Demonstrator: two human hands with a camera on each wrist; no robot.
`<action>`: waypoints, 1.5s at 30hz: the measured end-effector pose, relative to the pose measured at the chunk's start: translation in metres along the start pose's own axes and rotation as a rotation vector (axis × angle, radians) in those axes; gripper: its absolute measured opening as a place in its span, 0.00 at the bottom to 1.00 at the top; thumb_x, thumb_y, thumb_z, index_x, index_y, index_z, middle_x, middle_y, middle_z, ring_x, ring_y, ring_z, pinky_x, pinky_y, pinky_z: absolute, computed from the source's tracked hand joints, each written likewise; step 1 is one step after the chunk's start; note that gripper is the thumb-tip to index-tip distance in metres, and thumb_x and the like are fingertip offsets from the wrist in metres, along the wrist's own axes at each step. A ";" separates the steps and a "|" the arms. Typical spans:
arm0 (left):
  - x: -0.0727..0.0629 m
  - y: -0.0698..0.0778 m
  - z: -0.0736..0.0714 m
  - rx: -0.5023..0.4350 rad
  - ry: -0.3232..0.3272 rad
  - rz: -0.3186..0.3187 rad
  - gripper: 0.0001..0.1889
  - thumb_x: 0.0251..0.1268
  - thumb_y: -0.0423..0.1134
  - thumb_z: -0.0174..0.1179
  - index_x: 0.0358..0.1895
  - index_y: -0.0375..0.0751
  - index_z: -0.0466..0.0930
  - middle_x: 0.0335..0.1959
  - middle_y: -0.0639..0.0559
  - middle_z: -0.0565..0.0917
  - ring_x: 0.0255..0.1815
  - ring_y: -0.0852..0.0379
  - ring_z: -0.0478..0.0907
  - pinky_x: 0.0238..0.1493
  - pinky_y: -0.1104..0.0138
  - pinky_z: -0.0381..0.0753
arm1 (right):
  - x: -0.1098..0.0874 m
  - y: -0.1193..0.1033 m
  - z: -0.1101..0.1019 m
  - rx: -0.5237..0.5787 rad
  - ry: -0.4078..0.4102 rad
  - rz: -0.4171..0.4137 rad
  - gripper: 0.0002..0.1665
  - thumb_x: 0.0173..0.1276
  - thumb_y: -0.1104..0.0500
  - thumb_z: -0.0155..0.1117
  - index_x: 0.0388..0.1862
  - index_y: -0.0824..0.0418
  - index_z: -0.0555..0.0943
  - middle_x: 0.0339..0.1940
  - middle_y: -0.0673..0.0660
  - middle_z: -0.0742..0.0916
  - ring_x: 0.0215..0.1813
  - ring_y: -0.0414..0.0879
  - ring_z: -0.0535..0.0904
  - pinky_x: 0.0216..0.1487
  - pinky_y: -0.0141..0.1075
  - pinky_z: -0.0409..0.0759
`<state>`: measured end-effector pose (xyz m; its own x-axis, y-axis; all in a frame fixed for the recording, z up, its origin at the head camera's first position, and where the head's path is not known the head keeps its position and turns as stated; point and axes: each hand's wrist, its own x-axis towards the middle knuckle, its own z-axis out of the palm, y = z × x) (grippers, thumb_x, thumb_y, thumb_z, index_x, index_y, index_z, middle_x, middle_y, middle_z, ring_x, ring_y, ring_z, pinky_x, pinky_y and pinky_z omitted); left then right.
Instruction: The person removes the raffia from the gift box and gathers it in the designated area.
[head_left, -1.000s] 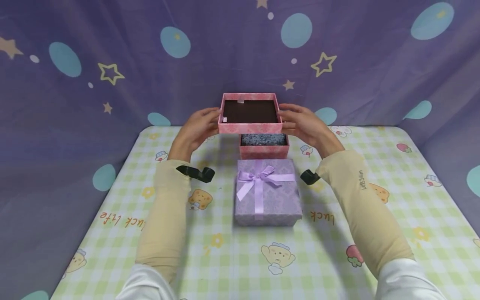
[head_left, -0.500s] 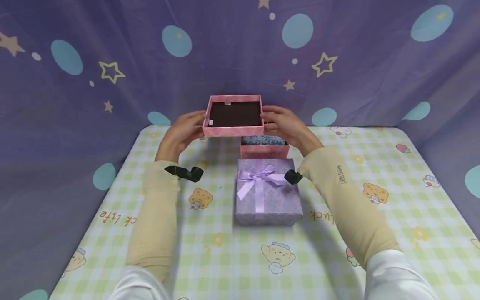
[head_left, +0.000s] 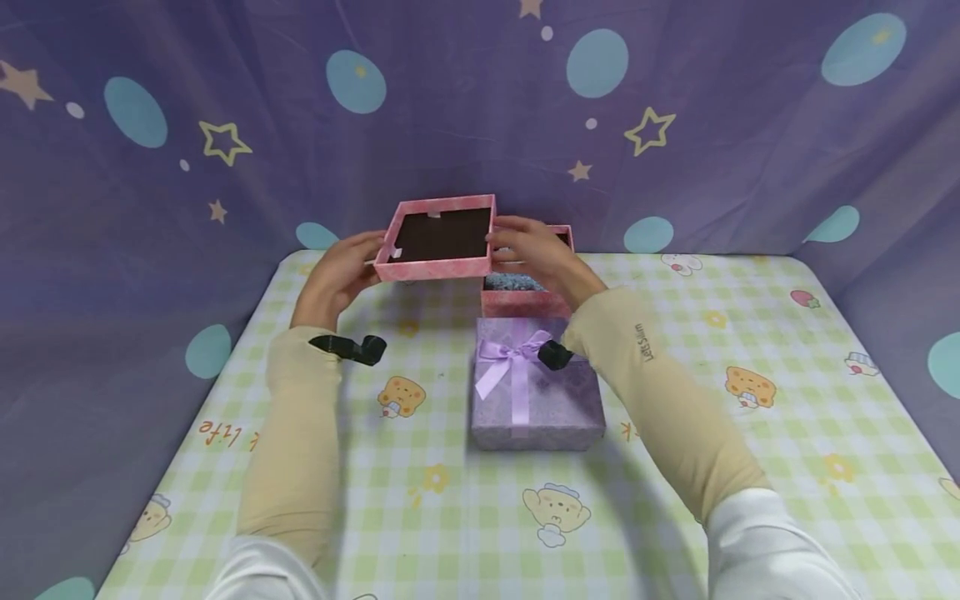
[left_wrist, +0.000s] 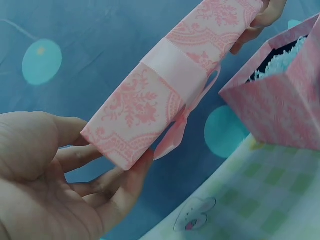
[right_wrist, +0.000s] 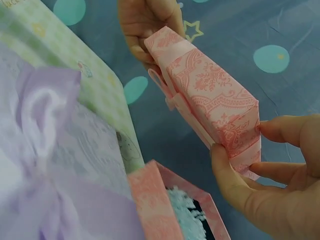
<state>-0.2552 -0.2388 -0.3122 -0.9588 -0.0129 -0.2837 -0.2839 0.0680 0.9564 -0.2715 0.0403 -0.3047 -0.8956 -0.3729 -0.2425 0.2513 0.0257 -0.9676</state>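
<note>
A pink patterned box lid (head_left: 442, 235) is held in the air, its dark inside facing up and its ribbon bow underneath. My left hand (head_left: 337, 271) grips the lid's left end, fingers bent beneath it in the left wrist view. At the other end my right hand (head_left: 532, 254) pinches it between thumb and fingers, clearest in the right wrist view. Behind and below the right hand stands the pink box (head_left: 525, 303), open at the top, with light blue shredded filler (right_wrist: 186, 212) inside. The right hand partly hides this box in the head view.
A closed lilac gift box (head_left: 543, 408) with a ribbon bow stands just in front of the pink box. Both are on a green checked tablecloth (head_left: 465, 517). A purple curtain (head_left: 480, 100) hangs behind the table. Black straps stick out from both wrists.
Both hands have carried the pink lid leftward, and it now tilts slightly. More of the pink box's right side shows. The lilac box stays in place.
</note>
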 end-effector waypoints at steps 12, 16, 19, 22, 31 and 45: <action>0.002 -0.021 -0.022 -0.017 0.068 -0.014 0.24 0.74 0.41 0.48 0.69 0.39 0.65 0.56 0.49 0.73 0.39 0.65 0.77 0.37 0.77 0.79 | 0.015 0.012 0.034 0.027 -0.020 0.007 0.35 0.74 0.64 0.50 0.76 0.62 0.52 0.66 0.67 0.74 0.54 0.52 0.76 0.64 0.44 0.74; 0.002 -0.029 -0.028 -0.038 0.091 -0.022 0.23 0.74 0.40 0.49 0.68 0.37 0.66 0.55 0.49 0.74 0.39 0.64 0.76 0.36 0.76 0.79 | 0.019 0.015 0.046 0.043 0.006 0.037 0.35 0.72 0.66 0.50 0.76 0.62 0.53 0.65 0.67 0.75 0.50 0.49 0.76 0.64 0.43 0.75; 0.001 -0.035 -0.032 -0.037 0.107 -0.031 0.22 0.74 0.40 0.49 0.67 0.37 0.68 0.53 0.51 0.76 0.38 0.64 0.77 0.35 0.76 0.79 | 0.021 0.018 0.055 0.031 0.027 0.065 0.36 0.71 0.67 0.51 0.76 0.62 0.53 0.64 0.67 0.75 0.48 0.48 0.76 0.63 0.43 0.76; 0.000 -0.040 -0.036 -0.056 0.112 -0.031 0.22 0.74 0.40 0.48 0.67 0.35 0.67 0.48 0.53 0.78 0.37 0.65 0.77 0.35 0.76 0.79 | 0.024 0.020 0.064 -0.004 0.037 0.082 0.37 0.70 0.66 0.52 0.76 0.62 0.54 0.62 0.66 0.76 0.46 0.47 0.76 0.61 0.41 0.77; 0.004 -0.056 -0.044 -0.060 0.192 -0.050 0.20 0.72 0.35 0.47 0.63 0.29 0.67 0.36 0.56 0.77 0.29 0.67 0.75 0.32 0.78 0.77 | 0.036 0.026 0.081 -0.101 0.063 0.111 0.30 0.70 0.67 0.50 0.71 0.68 0.61 0.43 0.59 0.77 0.35 0.44 0.74 0.57 0.41 0.79; 0.009 -0.070 -0.050 0.002 0.252 -0.106 0.16 0.73 0.36 0.45 0.57 0.31 0.69 0.34 0.55 0.73 0.28 0.67 0.71 0.31 0.78 0.75 | 0.046 0.040 0.092 -0.134 0.053 0.130 0.07 0.66 0.72 0.42 0.41 0.68 0.67 0.28 0.57 0.73 0.26 0.48 0.69 0.42 0.41 0.76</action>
<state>-0.2441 -0.2934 -0.3784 -0.8951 -0.2684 -0.3560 -0.3832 0.0549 0.9221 -0.2684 -0.0611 -0.3485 -0.8780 -0.3088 -0.3658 0.3179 0.1952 -0.9278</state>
